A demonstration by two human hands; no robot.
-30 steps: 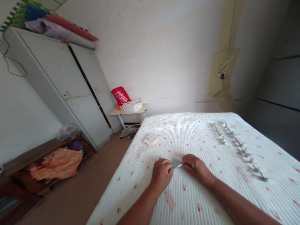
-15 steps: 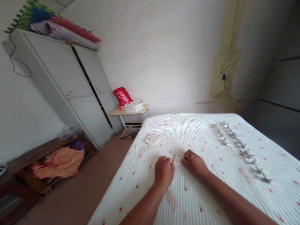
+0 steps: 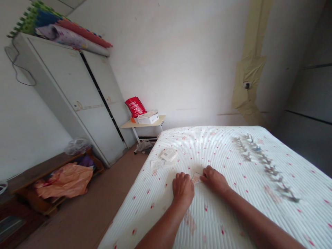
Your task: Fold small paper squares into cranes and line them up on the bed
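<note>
A small piece of paper [image 3: 196, 178] with pale and pinkish-brown parts lies low over the mattress [image 3: 207, 214], between my two hands. My left hand [image 3: 183, 186] is closed, its fingertips at the paper's left edge. From the right, my right hand [image 3: 214, 178] pinches the other edge between thumb and fingers. Ahead and to the left, several printed paper sheets [image 3: 169, 154] lie loosely piled on the mattress. Rows of small figure-like objects [image 3: 271, 169] stand on its right side; they are too blurred to name exactly.
Beyond the mattress's far left corner stands a small table [image 3: 127, 124] with a red bag [image 3: 135, 106] and a white box [image 3: 149, 119]. A grey cabinet [image 3: 85, 97] is against the wall. At left, a low wooden bench [image 3: 52, 157] bears an orange plastic bag [image 3: 64, 180].
My left hand has shifted very slightly right. The paper between my hands looks flatter, tilted a little differently. My right hand stays in place.
</note>
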